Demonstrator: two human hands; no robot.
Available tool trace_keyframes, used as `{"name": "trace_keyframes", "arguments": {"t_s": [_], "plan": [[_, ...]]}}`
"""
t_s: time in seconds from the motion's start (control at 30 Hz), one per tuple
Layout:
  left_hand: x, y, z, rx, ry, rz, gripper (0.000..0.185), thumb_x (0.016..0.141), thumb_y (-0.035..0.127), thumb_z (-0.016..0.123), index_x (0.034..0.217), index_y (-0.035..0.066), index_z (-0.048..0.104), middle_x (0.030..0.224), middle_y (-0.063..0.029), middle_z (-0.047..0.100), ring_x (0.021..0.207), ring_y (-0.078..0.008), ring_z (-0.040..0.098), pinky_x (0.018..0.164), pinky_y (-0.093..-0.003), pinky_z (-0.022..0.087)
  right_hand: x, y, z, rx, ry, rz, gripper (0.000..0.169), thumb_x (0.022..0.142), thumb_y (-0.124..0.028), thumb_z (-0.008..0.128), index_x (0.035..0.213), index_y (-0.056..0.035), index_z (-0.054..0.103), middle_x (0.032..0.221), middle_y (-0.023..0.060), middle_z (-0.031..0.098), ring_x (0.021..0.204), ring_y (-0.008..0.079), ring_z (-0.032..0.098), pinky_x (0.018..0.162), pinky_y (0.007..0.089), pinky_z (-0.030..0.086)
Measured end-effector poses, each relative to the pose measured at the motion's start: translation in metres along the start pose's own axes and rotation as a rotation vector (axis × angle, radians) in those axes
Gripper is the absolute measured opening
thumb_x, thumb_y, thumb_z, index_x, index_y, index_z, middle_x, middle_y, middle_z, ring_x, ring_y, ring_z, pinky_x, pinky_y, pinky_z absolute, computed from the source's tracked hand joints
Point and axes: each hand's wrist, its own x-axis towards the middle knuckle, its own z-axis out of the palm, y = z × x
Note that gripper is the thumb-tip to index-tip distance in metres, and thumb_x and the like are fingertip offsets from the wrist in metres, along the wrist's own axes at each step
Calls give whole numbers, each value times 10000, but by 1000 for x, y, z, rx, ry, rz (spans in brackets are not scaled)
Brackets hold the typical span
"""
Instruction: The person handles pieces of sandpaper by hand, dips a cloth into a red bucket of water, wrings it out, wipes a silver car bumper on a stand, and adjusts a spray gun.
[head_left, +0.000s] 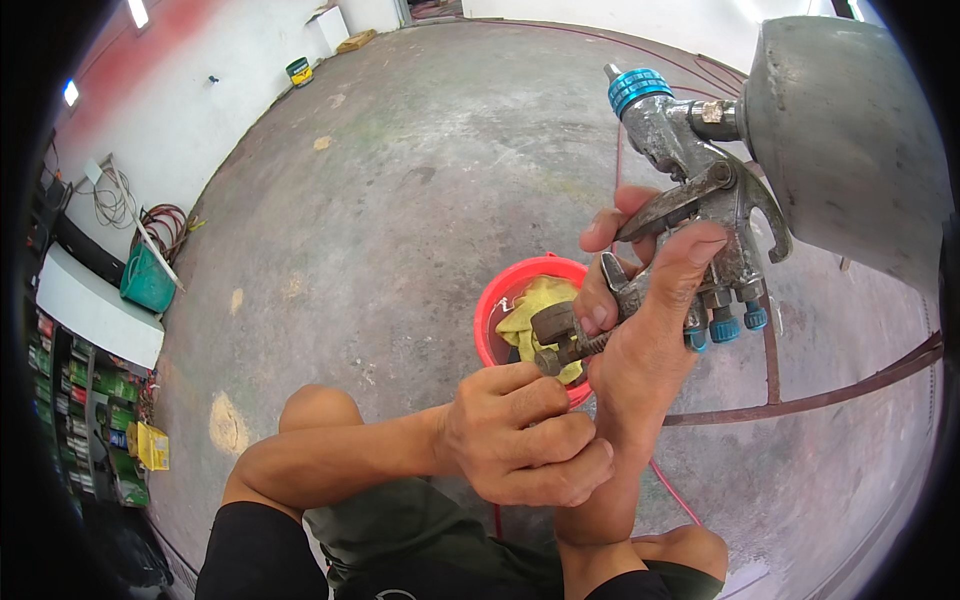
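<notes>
My right hand (652, 300) grips a metal spray gun (686, 180), its fingers around the handle near the trigger (671, 202). The gun has a blue ring (637, 88) around its nozzle, several blue knobs (724, 328) and a large grey metal cup (840, 150) at the right. My left hand (529, 439) is curled at the fitting (551, 360) on the handle's end; its fingertips are hidden, so its hold is unclear. Below the gun, a red basin (486, 319) on the floor holds a yellow cloth (544, 300) in liquid.
A brown metal frame (810, 407) lies at right, with a red hose (675, 491) on the floor. At left are a green basket (148, 279), coiled hoses (165, 225), loaded shelves (82, 405) and a yellow box (152, 447). A bucket (299, 72) stands by the far wall.
</notes>
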Motion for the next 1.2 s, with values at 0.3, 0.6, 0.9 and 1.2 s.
{"name": "trace_keyframes", "arguments": {"t_s": [0.3,0.6,0.9,1.2], "plan": [[1,-1,1,8,8,1,273,736,174,820,962,115,679,854,2,561,614,-145,512,505,-273,430,1,4,0,-24,-31,31,516,1050,-460,596,1233,24,593,964,71,634,552,32,453,487,209,333],[0,-1,2,-22,-11,-7,277,726,167,818,959,116,678,864,0,568,629,-150,515,506,-277,435,5,-7,-6,-61,49,-13,565,1067,-501,537,1227,39,584,955,101,637,521,37,432,482,210,315],[-1,0,5,-5,-4,-4,257,728,150,805,949,118,677,866,1,564,640,-156,507,511,-283,436,4,-10,-9,-152,-63,-30,783,951,-732,541,1201,10,572,901,104,628,457,74,372,423,233,292],[-2,1,2,-17,-36,7,242,756,163,803,962,119,683,872,3,570,638,-153,509,514,-277,441,1,-16,-8,-56,82,-80,803,942,-762,510,1199,-4,568,902,98,620,456,77,368,421,246,303]]}}
